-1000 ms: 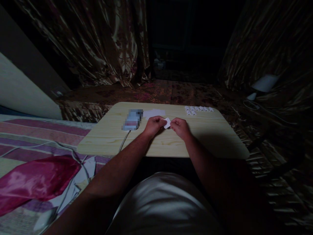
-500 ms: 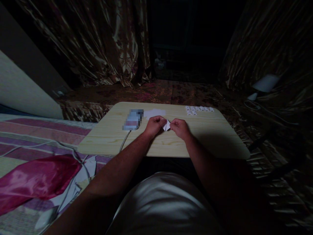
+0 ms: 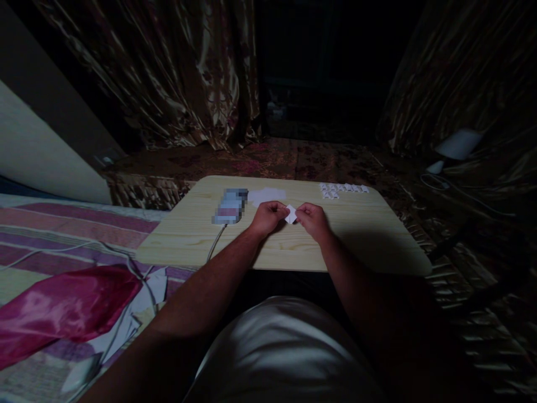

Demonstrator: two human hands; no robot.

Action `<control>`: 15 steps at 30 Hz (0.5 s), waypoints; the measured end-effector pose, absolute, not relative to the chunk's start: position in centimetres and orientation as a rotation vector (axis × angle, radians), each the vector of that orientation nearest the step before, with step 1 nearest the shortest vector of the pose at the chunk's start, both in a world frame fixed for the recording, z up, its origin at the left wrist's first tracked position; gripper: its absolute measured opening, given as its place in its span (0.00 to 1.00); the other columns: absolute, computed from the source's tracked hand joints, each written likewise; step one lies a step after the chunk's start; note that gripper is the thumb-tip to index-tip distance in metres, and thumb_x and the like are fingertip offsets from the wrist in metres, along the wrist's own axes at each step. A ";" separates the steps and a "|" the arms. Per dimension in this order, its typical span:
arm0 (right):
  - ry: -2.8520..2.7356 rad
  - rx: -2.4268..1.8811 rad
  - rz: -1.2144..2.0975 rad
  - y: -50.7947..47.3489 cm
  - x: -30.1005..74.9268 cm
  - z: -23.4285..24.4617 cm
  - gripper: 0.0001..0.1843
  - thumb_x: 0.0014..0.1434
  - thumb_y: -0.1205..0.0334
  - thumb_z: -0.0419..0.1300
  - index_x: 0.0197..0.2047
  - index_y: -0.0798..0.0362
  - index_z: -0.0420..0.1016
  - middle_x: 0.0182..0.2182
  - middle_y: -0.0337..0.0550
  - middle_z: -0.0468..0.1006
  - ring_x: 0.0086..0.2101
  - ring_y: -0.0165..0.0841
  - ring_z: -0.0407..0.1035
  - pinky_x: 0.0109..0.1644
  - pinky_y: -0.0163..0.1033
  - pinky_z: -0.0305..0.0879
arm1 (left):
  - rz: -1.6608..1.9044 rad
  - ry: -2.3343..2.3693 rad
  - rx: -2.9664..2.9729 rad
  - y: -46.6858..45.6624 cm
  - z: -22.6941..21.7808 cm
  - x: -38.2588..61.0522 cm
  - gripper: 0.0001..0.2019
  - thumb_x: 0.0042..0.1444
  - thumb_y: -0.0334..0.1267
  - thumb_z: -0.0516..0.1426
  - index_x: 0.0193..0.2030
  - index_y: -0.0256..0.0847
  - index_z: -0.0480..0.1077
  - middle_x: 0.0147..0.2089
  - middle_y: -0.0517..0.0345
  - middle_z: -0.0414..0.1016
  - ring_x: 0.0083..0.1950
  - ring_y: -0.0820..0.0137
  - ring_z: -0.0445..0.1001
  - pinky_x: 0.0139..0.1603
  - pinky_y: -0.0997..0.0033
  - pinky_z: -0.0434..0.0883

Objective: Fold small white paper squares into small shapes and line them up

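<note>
A small folded piece of white paper (image 3: 291,215), roughly diamond-shaped with a crease down it, is held up over the middle of the wooden table (image 3: 289,254). My left hand (image 3: 271,216) pinches its left side between thumb and fingers. On the opposite corner, my right hand (image 3: 311,217) has its fingertips closed. White paper sheets (image 3: 268,195) lie flat just beyond my left hand. Several small folded paper pieces (image 3: 344,188) sit in two rows near the table's far right edge.
A pixelated phone-like device (image 3: 230,206) with a white cable (image 3: 216,242) lies left on the table. Beside the table, a striped bed holds a shiny pink cloth (image 3: 71,308). To the right stands a white lamp (image 3: 458,143); patterned curtains (image 3: 201,73) hang behind.
The folded paper has turned a little and opened into a fuller diamond between my fingers. Both hands stay close to where they were; the view has shifted slightly.
</note>
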State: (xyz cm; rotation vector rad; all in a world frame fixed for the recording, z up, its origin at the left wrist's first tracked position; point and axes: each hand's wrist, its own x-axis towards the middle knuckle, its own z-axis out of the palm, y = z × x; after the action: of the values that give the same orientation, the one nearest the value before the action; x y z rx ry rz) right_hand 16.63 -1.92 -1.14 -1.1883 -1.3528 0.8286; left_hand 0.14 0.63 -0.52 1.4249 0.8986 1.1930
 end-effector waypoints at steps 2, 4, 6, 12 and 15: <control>-1.334 -1.171 0.843 -1.9 16.7 -1.1 0.06 0.48 0.59 0.60 0.24 0.52 0.71 0.18 0.35 0.72 0.19 0.27 0.62 0.24 0.32 0.57 | 1.183 0.909 1.418 0.7 -0.6 0.1 0.12 0.43 0.41 0.67 0.29 0.34 0.75 0.29 0.53 0.77 0.28 0.73 0.70 0.35 0.71 0.67; -1.327 -1.156 0.863 -1.8 16.7 -1.2 0.07 0.49 0.58 0.60 0.25 0.53 0.72 0.18 0.35 0.72 0.19 0.26 0.61 0.24 0.32 0.56 | 1.173 0.886 1.421 0.6 -0.7 0.1 0.12 0.43 0.39 0.66 0.33 0.34 0.76 0.28 0.57 0.76 0.27 0.75 0.68 0.32 0.73 0.65; -1.318 -1.136 0.882 -1.7 16.7 -1.2 0.09 0.49 0.57 0.61 0.25 0.53 0.72 0.18 0.35 0.72 0.18 0.26 0.61 0.23 0.32 0.56 | 1.153 0.836 1.439 0.6 -0.6 0.1 0.15 0.43 0.36 0.66 0.39 0.35 0.77 0.25 0.62 0.72 0.24 0.77 0.65 0.28 0.75 0.61; -1.209 -1.045 0.992 -1.8 16.7 -0.9 0.10 0.49 0.57 0.60 0.32 0.54 0.75 0.19 0.35 0.72 0.18 0.25 0.58 0.21 0.32 0.52 | 1.232 0.830 1.356 0.6 -0.5 0.2 0.17 0.41 0.33 0.64 0.41 0.35 0.77 0.23 0.64 0.69 0.23 0.78 0.63 0.26 0.76 0.59; -1.221 -1.076 1.006 -2.0 16.6 -0.7 0.14 0.45 0.61 0.63 0.37 0.54 0.75 0.22 0.35 0.75 0.19 0.25 0.60 0.22 0.31 0.54 | 1.267 0.877 1.306 0.8 -0.5 0.2 0.16 0.40 0.34 0.64 0.39 0.35 0.76 0.22 0.65 0.68 0.23 0.77 0.63 0.26 0.76 0.60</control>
State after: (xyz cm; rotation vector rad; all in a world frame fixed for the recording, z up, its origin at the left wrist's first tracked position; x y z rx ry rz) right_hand 16.58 -2.02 -0.71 -1.0763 -1.2209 1.0059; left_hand 0.17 0.76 -0.49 1.3058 0.8769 1.2668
